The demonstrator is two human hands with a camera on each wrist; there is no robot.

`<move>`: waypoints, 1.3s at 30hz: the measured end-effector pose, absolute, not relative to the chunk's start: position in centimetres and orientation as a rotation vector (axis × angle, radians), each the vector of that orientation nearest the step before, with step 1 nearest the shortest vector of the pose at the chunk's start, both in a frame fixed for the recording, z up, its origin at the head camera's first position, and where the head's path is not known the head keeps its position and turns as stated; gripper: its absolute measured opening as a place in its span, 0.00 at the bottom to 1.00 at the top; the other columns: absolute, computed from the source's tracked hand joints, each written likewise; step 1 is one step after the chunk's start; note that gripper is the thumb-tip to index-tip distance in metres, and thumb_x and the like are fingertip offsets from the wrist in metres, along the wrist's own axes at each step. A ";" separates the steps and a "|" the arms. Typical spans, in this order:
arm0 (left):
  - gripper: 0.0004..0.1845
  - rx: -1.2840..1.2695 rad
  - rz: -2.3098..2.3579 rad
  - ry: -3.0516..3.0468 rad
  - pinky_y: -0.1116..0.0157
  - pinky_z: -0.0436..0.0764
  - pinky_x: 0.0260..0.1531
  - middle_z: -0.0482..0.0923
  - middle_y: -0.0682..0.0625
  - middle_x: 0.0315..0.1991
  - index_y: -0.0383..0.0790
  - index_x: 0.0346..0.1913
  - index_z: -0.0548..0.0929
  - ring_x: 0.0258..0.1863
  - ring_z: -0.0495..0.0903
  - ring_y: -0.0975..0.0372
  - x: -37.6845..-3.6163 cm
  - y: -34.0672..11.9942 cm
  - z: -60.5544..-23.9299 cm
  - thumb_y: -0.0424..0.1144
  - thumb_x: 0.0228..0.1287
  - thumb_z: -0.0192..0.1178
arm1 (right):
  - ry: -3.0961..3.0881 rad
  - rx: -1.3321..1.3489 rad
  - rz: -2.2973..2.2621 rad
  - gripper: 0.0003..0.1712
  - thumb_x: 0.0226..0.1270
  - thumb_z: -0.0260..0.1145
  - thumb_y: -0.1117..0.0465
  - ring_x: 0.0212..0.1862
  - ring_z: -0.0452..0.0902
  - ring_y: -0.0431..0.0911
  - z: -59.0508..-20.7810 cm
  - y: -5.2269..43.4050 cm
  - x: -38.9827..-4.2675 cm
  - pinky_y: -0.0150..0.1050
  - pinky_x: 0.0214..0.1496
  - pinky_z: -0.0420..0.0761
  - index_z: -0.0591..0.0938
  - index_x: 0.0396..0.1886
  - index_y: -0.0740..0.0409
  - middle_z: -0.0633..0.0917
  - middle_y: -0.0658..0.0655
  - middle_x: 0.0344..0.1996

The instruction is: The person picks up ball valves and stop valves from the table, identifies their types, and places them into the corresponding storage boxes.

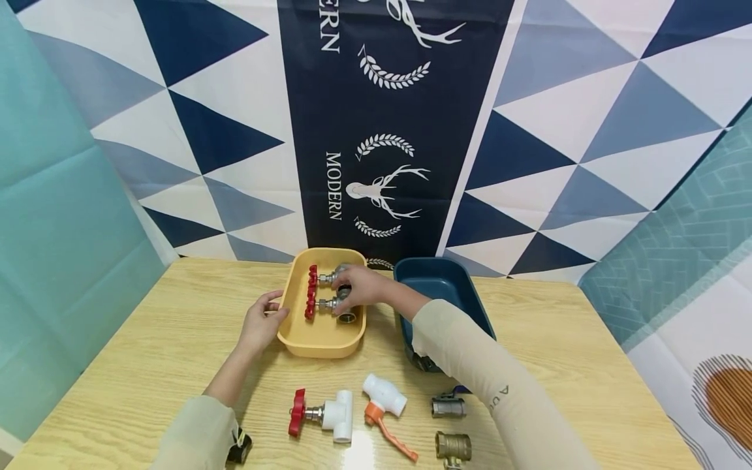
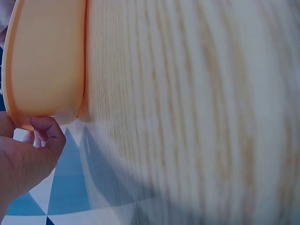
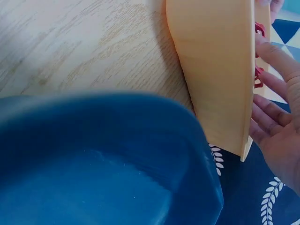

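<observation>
A yellow plastic bin [image 1: 322, 339] stands at the back of the table. My left hand [image 1: 262, 321] pinches its left rim; the left wrist view shows this hand [image 2: 33, 154] at the bin's edge. Inside the bin, two metal valves with red handwheels [image 1: 311, 305] lie side by side. My right hand [image 1: 367, 287] reaches over the right rim, fingertips touching the valve bodies [image 1: 347, 317] and partly covering them. In the right wrist view its fingers [image 3: 274, 110] look spread and fairly straight.
A dark blue bin [image 1: 437, 269] stands right of the yellow one, under my right forearm, with something black inside. Nearer lie a white valve with red handle [image 1: 337, 416], a white valve with orange lever [image 1: 384, 395], a grey metal valve [image 1: 448, 406], a brass valve [image 1: 454, 446] and a black object [image 1: 239, 449].
</observation>
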State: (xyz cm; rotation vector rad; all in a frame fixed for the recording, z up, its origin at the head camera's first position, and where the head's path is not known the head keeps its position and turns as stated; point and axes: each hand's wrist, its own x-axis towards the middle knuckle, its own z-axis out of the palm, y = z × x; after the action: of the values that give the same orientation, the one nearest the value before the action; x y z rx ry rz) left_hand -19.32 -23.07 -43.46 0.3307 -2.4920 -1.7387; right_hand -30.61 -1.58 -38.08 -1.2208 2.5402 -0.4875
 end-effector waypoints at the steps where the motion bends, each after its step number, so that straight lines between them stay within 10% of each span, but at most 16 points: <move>1: 0.23 0.328 -1.740 -2.493 0.69 0.79 0.32 0.70 0.42 0.43 0.36 0.64 0.68 0.33 0.73 0.62 -19.3 -23.1 -43.4 0.34 0.66 0.53 | 2.525 -1.228 -0.530 0.30 0.49 0.75 0.51 0.52 0.71 0.49 -38.0 -1.4 -30.6 0.38 0.56 0.73 0.81 0.50 0.62 0.80 0.57 0.49; 39: 0.24 0.350 -1.732 -2.532 0.68 0.81 0.33 0.68 0.43 0.43 0.36 0.65 0.66 0.37 0.74 0.59 -18.9 -22.7 -42.9 0.34 0.67 0.53 | 2.419 -0.952 -1.030 0.27 0.52 0.73 0.49 0.54 0.75 0.50 -35.5 2.8 -26.0 0.36 0.50 0.78 0.80 0.53 0.50 0.83 0.52 0.50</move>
State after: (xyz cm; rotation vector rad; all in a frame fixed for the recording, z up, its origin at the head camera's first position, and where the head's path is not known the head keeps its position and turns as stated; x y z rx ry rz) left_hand -18.88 -22.71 -42.88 0.3500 -2.5319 -1.7322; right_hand -25.95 2.82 -35.54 -0.9522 2.4187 -1.0304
